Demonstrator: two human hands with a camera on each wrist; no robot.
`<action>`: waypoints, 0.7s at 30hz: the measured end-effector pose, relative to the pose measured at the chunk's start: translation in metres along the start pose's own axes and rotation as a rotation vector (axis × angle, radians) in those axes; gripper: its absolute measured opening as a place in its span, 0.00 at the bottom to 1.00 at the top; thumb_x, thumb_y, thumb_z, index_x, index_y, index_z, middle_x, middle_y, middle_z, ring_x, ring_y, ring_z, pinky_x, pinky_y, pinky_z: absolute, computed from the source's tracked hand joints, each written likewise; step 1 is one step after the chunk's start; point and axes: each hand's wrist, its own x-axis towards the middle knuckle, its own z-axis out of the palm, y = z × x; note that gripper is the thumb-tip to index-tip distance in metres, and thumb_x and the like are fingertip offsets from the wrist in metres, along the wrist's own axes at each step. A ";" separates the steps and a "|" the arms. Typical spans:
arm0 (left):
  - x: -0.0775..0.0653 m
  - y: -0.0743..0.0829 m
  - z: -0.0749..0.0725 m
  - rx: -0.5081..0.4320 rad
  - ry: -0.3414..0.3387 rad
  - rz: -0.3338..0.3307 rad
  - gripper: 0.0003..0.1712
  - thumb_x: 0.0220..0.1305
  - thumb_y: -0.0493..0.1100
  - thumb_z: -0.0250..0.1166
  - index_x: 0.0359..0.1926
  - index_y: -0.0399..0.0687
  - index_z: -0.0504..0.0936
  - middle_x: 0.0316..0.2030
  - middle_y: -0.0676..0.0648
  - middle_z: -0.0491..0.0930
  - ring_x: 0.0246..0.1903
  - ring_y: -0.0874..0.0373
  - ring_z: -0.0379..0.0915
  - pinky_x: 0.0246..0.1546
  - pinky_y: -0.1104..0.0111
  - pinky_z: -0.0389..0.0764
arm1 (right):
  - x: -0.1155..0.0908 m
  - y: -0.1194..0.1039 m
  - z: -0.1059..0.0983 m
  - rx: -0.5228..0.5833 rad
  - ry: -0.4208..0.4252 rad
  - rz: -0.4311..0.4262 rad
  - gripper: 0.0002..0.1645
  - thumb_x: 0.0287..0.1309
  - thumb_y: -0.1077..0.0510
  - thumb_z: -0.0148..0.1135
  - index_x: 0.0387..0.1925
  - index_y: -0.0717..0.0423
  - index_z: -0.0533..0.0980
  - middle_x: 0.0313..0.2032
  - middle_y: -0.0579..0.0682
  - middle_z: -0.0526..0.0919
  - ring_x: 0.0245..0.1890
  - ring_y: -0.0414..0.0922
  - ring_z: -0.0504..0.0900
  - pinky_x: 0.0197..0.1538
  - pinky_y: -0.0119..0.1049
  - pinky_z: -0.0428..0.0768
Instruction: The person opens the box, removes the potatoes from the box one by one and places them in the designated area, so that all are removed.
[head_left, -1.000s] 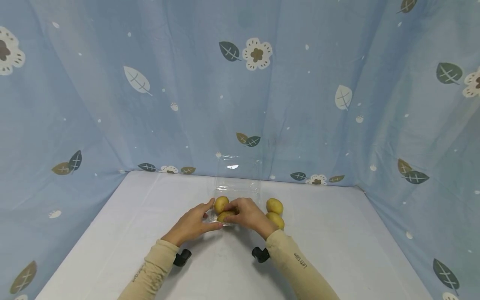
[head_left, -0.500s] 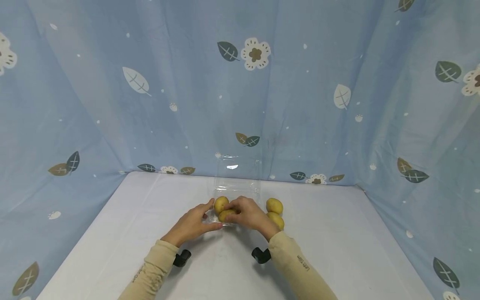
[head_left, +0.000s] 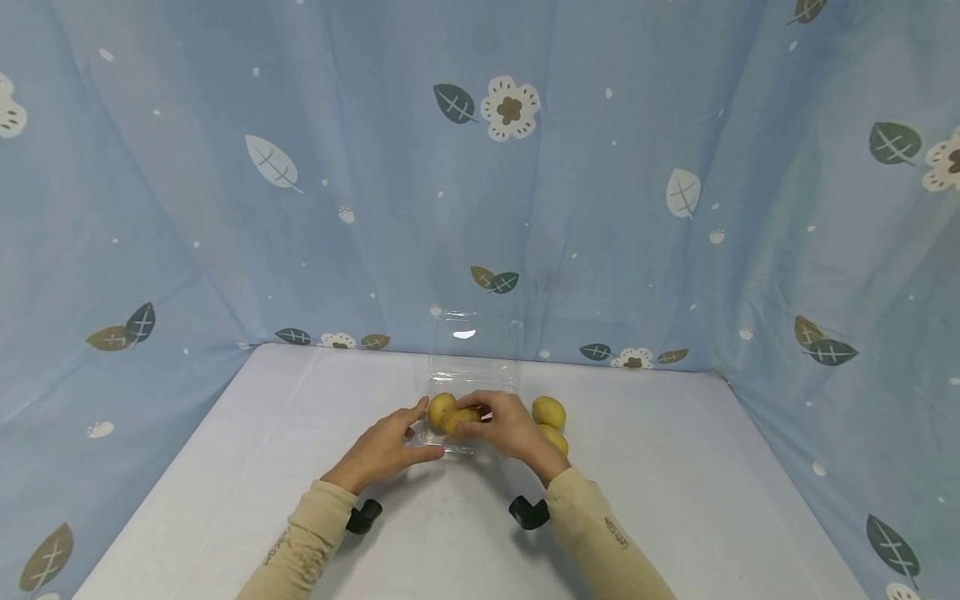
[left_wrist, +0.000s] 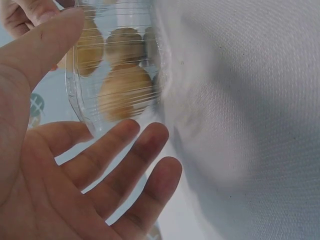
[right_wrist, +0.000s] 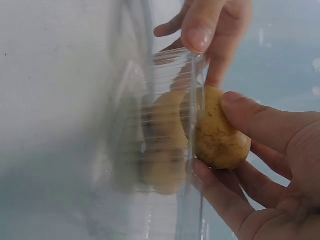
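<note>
The right hand (head_left: 501,425) grips a potato (right_wrist: 220,132) between thumb and fingertips, holding it over the clear container (head_left: 457,450), mostly above the rim — whether it touches the potatoes beneath, I cannot tell. The left hand (head_left: 386,450) grips nothing; its fingers are extended and spread at the container's left side, with the thumb laid on the rim near the front corner.

The container sits near the middle of the table's back edge, its hinged lid (head_left: 476,343) raised toward that edge. Through the ribbed wall, more potatoes show inside, among them a rounded one (left_wrist: 125,95) low down; a yellow one (head_left: 441,406) appears by the left hand's fingertips. Their exact number is hidden by hands and plastic.

Two loose potatoes lie on the table (head_left: 675,467) just beside the container, toward the right edge: one farther back (head_left: 549,412) and one nearer the front (head_left: 555,437), the nearer partly covered by the right wrist.

Beige sleeves (head_left: 600,533) with dark lettering cover both forearms, and a black device (head_left: 364,517) shows at each wrist. Behind the back edge hangs a blue curtain (head_left: 375,167) printed with leaves and flowers.
</note>
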 end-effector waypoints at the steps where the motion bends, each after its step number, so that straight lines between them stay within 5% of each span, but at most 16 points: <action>1: 0.000 0.000 0.000 0.000 -0.002 -0.002 0.56 0.59 0.64 0.72 0.79 0.47 0.58 0.68 0.41 0.70 0.56 0.48 0.77 0.53 0.49 0.78 | -0.001 -0.001 -0.001 0.003 0.008 -0.008 0.21 0.59 0.53 0.74 0.54 0.51 0.84 0.48 0.42 0.86 0.47 0.44 0.82 0.50 0.39 0.82; 21: 0.002 0.000 0.001 0.018 0.008 -0.018 0.56 0.59 0.64 0.73 0.79 0.48 0.58 0.68 0.42 0.71 0.55 0.50 0.78 0.55 0.51 0.78 | -0.027 -0.001 -0.030 0.130 0.205 -0.060 0.24 0.54 0.58 0.77 0.53 0.49 0.82 0.50 0.42 0.84 0.50 0.41 0.82 0.52 0.32 0.82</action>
